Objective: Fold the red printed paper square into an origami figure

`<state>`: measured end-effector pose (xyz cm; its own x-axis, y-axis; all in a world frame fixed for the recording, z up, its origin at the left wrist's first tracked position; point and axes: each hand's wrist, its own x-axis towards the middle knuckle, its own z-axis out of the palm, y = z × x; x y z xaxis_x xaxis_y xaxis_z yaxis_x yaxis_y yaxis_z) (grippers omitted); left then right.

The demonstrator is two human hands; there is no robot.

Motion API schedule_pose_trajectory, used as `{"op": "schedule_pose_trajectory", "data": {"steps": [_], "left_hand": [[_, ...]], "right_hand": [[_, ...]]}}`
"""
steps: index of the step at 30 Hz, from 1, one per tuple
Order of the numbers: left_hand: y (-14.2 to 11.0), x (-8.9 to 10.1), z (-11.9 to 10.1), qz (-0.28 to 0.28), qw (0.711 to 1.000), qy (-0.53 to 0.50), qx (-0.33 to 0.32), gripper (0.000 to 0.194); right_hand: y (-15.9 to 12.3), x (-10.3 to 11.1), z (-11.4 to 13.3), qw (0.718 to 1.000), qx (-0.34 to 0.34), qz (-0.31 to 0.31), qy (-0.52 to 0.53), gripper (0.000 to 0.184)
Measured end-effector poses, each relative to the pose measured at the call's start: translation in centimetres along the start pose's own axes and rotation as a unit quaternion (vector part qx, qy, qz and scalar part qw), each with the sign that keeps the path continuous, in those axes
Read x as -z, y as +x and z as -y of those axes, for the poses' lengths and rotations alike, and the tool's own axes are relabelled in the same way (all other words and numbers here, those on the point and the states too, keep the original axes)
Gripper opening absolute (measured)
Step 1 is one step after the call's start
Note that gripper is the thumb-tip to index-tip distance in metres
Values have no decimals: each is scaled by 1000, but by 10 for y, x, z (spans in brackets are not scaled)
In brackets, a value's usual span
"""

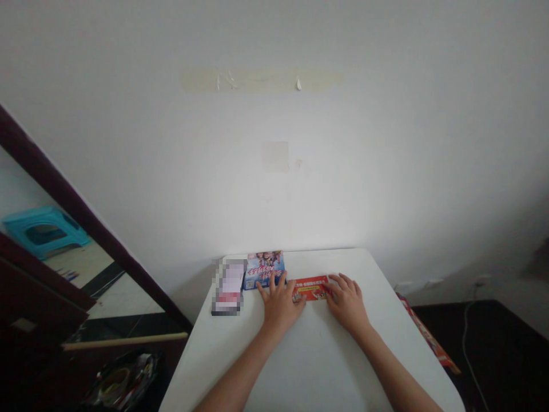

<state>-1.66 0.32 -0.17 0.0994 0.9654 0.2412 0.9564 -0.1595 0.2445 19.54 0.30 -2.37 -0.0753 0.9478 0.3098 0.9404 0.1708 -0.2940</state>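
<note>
A red printed leaflet [313, 289] with white and yellow lettering lies flat on the white table [319, 355], between my two hands. Fingers spread, my left hand [281, 300] rests palm down; its fingertips reach the lower edge of a blue printed leaflet [263, 269] and its thumb lies on the left part of the red one. At the red leaflet's right end, my right hand [348, 302] has its thumb and fingertips on or beside the edge, with the other fingers loosely bent and apart. Left of the blue leaflet is a phone-like device [229, 286], blurred by pixels.
The table's far edge stands against a white wall [274, 200] with tape marks. To the left are a mirror-like panel showing a blue stool [45, 232] and a dark bin [124, 380]. A white cable [465, 337] hangs at right, near a long red printed strip [429, 335].
</note>
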Motion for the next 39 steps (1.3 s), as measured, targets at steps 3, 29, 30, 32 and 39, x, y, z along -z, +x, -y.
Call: {"op": "schedule_pose_trajectory", "data": {"steps": [3, 29, 30, 32, 39], "left_hand": [[3, 4, -7, -12, 1000, 15, -23, 47], [-3, 6, 13, 34, 999, -9, 38, 43], [-3, 6, 15, 38, 998, -11, 41, 43], [-3, 6, 19, 43, 998, -15, 36, 43], [0, 8, 31, 77, 997, -17, 18, 43]], "right_hand": [[1, 3, 5, 1000, -3, 1, -3, 31], [6, 5, 16, 999, -52, 12, 6, 32], [6, 4, 16, 999, -51, 11, 5, 32], [5, 4, 16, 999, -50, 10, 3, 32], [5, 3, 15, 999, -52, 12, 2, 32]]}}
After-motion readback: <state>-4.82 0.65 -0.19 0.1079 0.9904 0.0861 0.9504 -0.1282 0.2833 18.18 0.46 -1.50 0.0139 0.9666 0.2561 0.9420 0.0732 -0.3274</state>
